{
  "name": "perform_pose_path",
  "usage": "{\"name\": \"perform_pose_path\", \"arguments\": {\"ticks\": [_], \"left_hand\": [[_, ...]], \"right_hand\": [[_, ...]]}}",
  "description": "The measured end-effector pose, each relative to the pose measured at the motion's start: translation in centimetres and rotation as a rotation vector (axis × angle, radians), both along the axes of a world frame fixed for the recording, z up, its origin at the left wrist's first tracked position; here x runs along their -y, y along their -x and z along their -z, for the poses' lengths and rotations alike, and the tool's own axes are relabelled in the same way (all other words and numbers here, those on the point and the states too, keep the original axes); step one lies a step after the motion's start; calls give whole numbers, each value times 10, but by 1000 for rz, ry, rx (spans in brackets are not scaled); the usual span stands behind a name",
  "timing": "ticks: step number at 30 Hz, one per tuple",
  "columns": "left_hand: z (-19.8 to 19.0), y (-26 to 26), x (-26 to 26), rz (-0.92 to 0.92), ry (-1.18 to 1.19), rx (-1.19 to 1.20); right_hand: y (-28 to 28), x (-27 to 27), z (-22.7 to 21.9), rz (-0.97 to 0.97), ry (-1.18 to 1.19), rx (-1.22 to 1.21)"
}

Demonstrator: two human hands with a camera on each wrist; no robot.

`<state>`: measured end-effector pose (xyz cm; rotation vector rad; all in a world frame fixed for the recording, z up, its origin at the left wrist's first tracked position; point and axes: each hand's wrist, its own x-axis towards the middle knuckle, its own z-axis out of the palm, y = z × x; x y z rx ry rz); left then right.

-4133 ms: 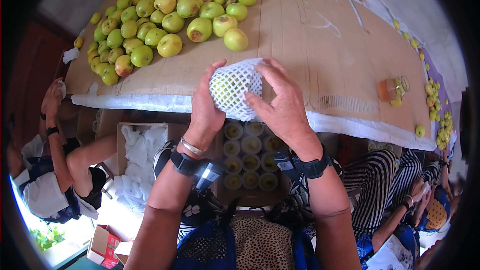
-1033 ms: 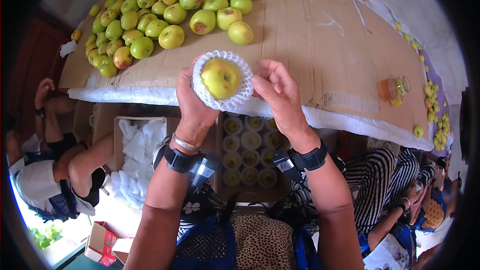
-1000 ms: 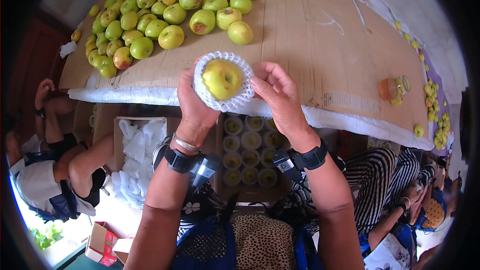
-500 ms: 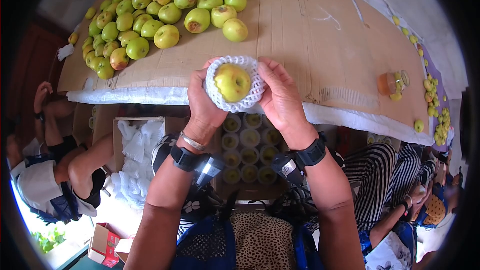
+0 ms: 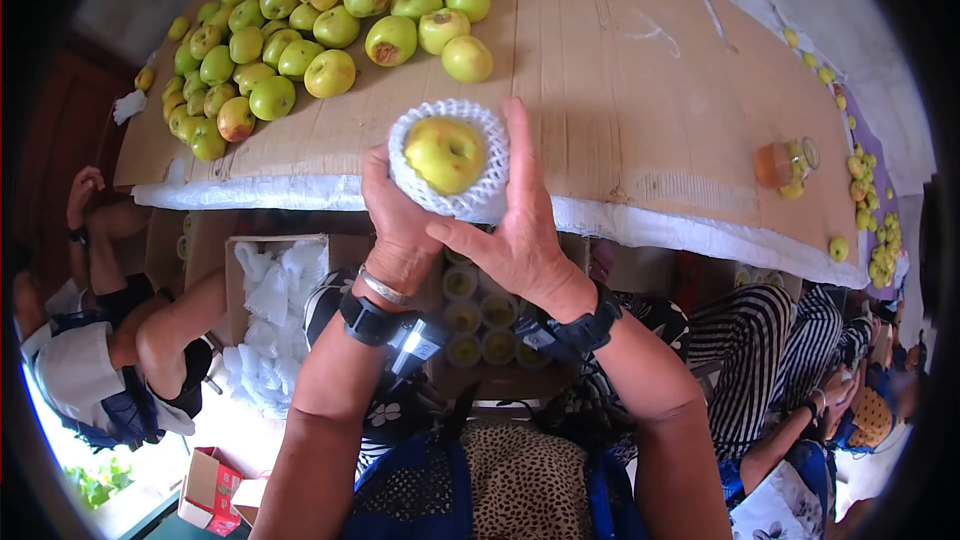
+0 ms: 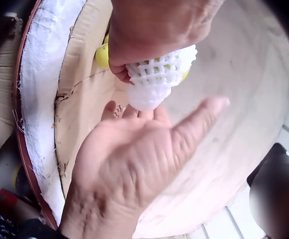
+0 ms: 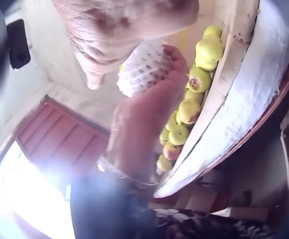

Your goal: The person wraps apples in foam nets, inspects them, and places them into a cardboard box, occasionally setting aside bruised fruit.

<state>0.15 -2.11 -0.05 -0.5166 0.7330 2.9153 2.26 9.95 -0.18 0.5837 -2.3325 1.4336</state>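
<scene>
A yellow-green apple [image 5: 445, 156] sits in a white foam net sleeve [image 5: 494, 180], its stem end showing through the sleeve's open top. My left hand [image 5: 398, 215] holds the sleeved apple from the left side, over the near edge of the table. Along the other side lies my right hand [image 5: 525, 240], fingers straight and close to the net, thumb stretched leftward below it. In the left wrist view the gathered end of the net [image 6: 149, 97] hangs toward the straight fingers of the right hand [image 6: 129, 159]. The right wrist view shows the left hand's fingers [image 7: 176, 62] curled round the net.
A pile of apples [image 5: 300, 58] covers the back left of the cardboard-topped table [image 5: 600, 140]. A glass jar [image 5: 775, 166] stands at the right. Below are a box of white foam nets [image 5: 275, 285] and a box of sleeved apples [image 5: 498, 312]. People sit on both sides.
The net has turned from side-on to showing the apple's stem end. In the last half second, the apple moved slightly left and my right hand let go, straightening its fingers.
</scene>
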Motion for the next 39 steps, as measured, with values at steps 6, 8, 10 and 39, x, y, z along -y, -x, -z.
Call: {"name": "perform_pose_path", "arguments": {"ticks": [6, 8, 10, 39], "left_hand": [[7, -1, -1, 61, 7, 32], [12, -1, 2, 56, -34, 22], [14, 1, 2, 71, -82, 27], [1, -4, 8, 364, 8, -13]], "right_hand": [[6, 6, 9, -15, 96, 99], [6, 7, 4, -19, 100, 93], [6, 4, -1, 7, 48, 78], [15, -7, -9, -18, -214, -182]]}}
